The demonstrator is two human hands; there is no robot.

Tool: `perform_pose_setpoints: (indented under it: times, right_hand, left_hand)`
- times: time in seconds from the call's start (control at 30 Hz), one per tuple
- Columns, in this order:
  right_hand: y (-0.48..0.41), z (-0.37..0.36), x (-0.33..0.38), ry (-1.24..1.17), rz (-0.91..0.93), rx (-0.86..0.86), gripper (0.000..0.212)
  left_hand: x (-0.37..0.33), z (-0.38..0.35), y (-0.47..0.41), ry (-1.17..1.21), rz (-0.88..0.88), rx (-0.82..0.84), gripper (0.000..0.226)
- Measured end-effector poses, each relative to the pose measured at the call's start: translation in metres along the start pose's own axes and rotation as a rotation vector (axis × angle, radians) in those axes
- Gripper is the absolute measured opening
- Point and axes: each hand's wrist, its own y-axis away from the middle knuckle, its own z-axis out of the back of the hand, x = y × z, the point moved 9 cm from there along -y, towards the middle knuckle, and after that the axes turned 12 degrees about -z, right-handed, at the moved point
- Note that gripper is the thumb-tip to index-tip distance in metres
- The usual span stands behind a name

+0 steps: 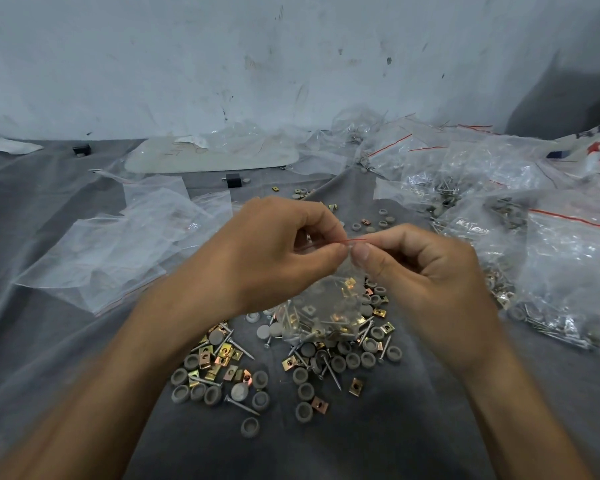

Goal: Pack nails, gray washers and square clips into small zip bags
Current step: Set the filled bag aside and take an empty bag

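From my remote seat I saw both hands raised over the middle of the cloth, fingers curled: the left hand and the right hand each pinched, thumb against forefinger, the top edge of one small zip bag, their fingertips nearly touching. The bag's red zip strip ran left to right between the two pinches. The bag hung mouth up, its long axis roughly vertical, with a mix of clips, nails and washers settled in its bottom, just above the loose parts. Beneath it the stock lay in two clusters on the gray cloth, one lower left and one under the bag. It was made up of gray washers, brass-colored square clips and nails, each too many and too overlapped for me to count exactly. The nails lay flat and pointed every which way. To the left sat a heap of empty clear bags; to the right, a larger heap of filled bags with red strips. Farther back I counted two small black blocks, a pale tray under plastic, and the scuffed wall.
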Motion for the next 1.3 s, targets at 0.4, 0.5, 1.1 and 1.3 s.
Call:
perform_pose_setpoints:
  times: [0.4, 0.5, 1.1, 1.3]
  right_hand:
    - [-0.002, 0.007, 0.009, 0.016, 0.065, -0.036, 0.007]
    - [-0.004, 0.012, 0.006, 0.021, 0.059, -0.066, 0.008]
    - [-0.003, 0.061, -0.018, -0.069, -0.071, -0.136, 0.013]
    - [-0.003, 0.072, -0.023, -0.078, -0.115, -0.259, 0.009]
  left_hand:
    - [0.018, 0.018, 0.004, -0.024, 0.072, -0.079, 0.007]
    - [0.023, 0.023, 0.006, -0.007, 0.062, -0.092, 0.008]
    - [0.043, 0.068, 0.016, 0.025, 0.018, -0.31, 0.016]
    - [0.041, 0.045, 0.009, 0.052, 0.026, -0.245, 0.029]
